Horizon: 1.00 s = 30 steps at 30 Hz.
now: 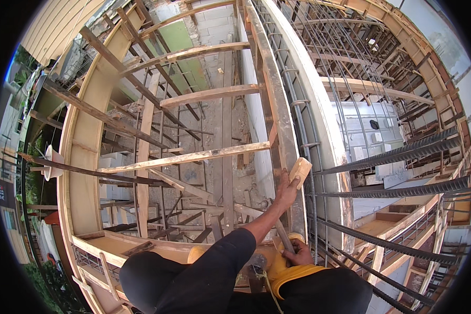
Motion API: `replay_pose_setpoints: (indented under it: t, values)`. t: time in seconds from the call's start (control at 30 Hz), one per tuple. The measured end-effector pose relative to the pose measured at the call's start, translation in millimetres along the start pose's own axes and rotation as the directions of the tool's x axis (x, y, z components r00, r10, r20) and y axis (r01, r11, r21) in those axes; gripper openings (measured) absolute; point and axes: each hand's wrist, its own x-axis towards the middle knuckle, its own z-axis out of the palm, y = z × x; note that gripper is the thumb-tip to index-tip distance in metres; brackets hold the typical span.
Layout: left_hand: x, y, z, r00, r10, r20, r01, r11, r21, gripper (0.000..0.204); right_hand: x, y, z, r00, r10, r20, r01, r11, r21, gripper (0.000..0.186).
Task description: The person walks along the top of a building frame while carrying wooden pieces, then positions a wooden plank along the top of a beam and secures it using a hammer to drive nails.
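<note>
The person crouched on wooden formwork high over a building site. The left hand [287, 189] was closed around a small wooden block [300, 170], pressing it against the upper edge of a long formwork board [277, 104]. The right hand [297, 252] gripped the handle of a tool [283, 235] just above a yellow boot [282, 269]; the tool's head was hidden. Between the boards, the trough-like beam form held a cage of steel rebar [303, 120]. Thick ribbed bars [403, 152] crossed to the right. Timber props [193, 155] spanned the gap below.
</note>
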Motion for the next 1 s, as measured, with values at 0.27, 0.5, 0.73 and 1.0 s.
replay_pose_setpoints:
  t: [0.27,0.5,0.73,1.0]
  values:
    - [-2.7,-0.7,7.6,0.987,0.092,-0.134,-0.075,0.989,0.130,0.061,-5.3,-14.0,7.2,0.999,0.032,-0.003,-0.032,0.999,0.009,0.029]
    - [-0.7,10.4,1.3,0.990,-0.138,-0.031,0.135,0.988,-0.077,0.065,-4.0,-7.9,0.6,0.998,0.039,-0.045,-0.038,0.999,0.003,0.034]
    - [12.5,50.4,-31.2,0.983,-0.041,-0.177,0.037,0.999,-0.021,0.038,-2.2,-0.9,-6.6,0.998,0.037,-0.040,-0.039,0.999,-0.029,0.036]
    - [85.8,132.7,-124.7,0.980,0.127,-0.154,-0.059,0.921,0.385,0.048,10.3,33.8,-17.0,0.951,-0.308,-0.020,0.287,0.906,-0.312,0.055]
